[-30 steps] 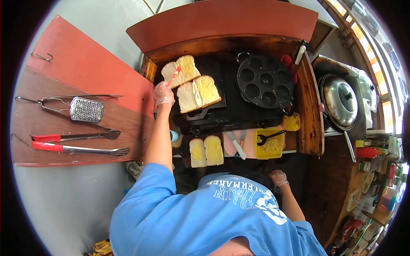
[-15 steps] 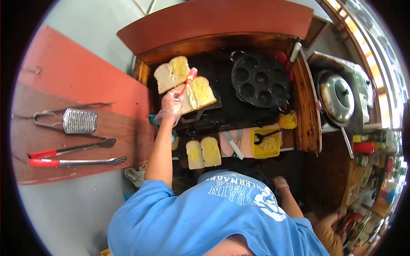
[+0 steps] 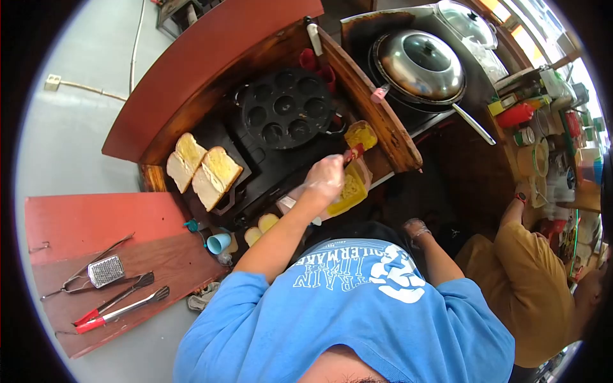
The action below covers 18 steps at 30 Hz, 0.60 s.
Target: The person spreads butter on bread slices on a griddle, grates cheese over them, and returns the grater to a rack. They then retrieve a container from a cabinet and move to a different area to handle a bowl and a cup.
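Note:
My left hand (image 3: pixel 325 175), in a clear plastic glove, is closed around a red spatula (image 3: pixel 353 154). The spatula's head is near a small container of yellow spread (image 3: pixel 362 135). Below it is a yellow tub (image 3: pixel 350 196) of pale shreds, partly covered by my hand and forearm. Bread slices with yellow spread (image 3: pixel 218 177) lie in pairs on the dark stove at the left. Behind my forearm, more bread (image 3: pixel 260 230) shows in part. Low at my side is my gloved right hand (image 3: pixel 416 230), its fingers too small and dim to make out.
A black round-welled pan (image 3: pixel 285 110) sits on the stove. Tongs (image 3: pixel 122 309) and a grater (image 3: pixel 106 271) lie on the red-brown board (image 3: pixel 105 220) at left, near a blue cup (image 3: pixel 218 243). A lidded wok (image 3: pixel 419 67) stands beyond the wooden partition (image 3: pixel 377 105). Another person (image 3: pixel 520 287) is at right.
My left hand has moved from the bread on the stove rightward to the spread container, carrying the red spatula. The view has turned right; more of the other person shows.

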Each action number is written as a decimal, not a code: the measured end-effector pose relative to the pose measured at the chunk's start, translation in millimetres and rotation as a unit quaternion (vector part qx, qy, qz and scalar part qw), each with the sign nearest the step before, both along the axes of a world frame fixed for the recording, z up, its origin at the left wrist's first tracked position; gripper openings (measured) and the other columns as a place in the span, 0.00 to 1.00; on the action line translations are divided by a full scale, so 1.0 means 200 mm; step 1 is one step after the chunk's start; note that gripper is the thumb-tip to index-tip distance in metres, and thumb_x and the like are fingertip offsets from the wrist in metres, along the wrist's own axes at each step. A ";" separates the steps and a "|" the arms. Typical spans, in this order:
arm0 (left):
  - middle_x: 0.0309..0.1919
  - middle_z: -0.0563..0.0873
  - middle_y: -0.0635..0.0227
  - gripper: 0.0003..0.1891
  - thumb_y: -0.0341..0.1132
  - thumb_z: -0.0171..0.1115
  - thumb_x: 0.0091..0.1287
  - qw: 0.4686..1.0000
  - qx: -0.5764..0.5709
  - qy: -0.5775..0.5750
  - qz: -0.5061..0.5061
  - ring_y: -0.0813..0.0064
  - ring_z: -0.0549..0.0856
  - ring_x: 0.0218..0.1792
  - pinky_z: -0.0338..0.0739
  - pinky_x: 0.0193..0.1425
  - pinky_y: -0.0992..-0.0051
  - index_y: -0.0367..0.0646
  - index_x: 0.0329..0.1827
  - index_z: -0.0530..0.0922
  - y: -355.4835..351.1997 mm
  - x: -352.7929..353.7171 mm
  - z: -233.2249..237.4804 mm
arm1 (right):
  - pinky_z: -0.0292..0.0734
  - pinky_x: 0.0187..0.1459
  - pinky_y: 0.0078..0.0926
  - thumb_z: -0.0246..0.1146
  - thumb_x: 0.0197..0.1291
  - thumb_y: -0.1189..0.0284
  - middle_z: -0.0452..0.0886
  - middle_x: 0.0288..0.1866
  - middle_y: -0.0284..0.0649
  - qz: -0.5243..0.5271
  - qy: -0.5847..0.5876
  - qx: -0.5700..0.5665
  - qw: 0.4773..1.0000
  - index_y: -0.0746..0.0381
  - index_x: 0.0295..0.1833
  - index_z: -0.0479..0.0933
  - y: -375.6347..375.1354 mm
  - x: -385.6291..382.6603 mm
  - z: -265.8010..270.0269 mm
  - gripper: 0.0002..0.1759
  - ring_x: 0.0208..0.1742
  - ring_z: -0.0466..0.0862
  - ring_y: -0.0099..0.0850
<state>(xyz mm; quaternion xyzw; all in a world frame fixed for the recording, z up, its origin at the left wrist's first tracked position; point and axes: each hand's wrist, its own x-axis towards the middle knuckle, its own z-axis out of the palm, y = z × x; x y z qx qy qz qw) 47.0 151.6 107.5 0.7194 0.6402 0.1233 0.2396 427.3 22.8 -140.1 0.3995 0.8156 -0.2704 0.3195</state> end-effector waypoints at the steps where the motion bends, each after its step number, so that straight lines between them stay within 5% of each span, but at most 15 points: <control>1: 0.42 0.88 0.47 0.11 0.29 0.53 0.68 0.999 -0.021 0.036 0.015 0.44 0.88 0.44 0.84 0.50 0.53 0.39 0.43 0.85 0.06 0.10 -0.01 | 0.83 0.58 0.45 0.58 0.61 0.73 0.88 0.53 0.49 0.004 0.011 0.018 1.000 0.58 0.48 0.88 0.01 0.02 0.04 0.15 0.56 0.87 0.46; 6: 0.44 0.90 0.48 0.12 0.30 0.57 0.67 0.979 -0.121 0.154 0.051 0.49 0.90 0.49 0.86 0.51 0.59 0.37 0.45 0.88 0.39 0.36 -0.14 | 0.83 0.58 0.45 0.57 0.62 0.71 0.88 0.53 0.47 -0.025 0.021 0.043 0.999 0.58 0.47 0.88 0.05 0.21 -0.05 0.15 0.56 0.87 0.45; 11: 0.44 0.90 0.48 0.11 0.26 0.61 0.64 0.981 -0.125 0.143 0.037 0.49 0.90 0.49 0.85 0.52 0.59 0.38 0.46 0.88 0.46 0.42 -0.24 | 0.81 0.61 0.42 0.57 0.61 0.73 0.87 0.54 0.47 -0.065 0.054 0.024 0.996 0.58 0.49 0.87 0.13 0.33 0.01 0.15 0.58 0.86 0.45; 18: 0.47 0.89 0.47 0.11 0.28 0.61 0.65 0.982 -0.090 0.096 0.138 0.50 0.88 0.52 0.84 0.56 0.58 0.39 0.47 0.86 0.34 0.37 -0.33 | 0.83 0.58 0.44 0.57 0.60 0.70 0.87 0.53 0.49 -0.047 0.075 0.021 0.996 0.60 0.46 0.88 0.19 0.55 -0.24 0.16 0.56 0.87 0.47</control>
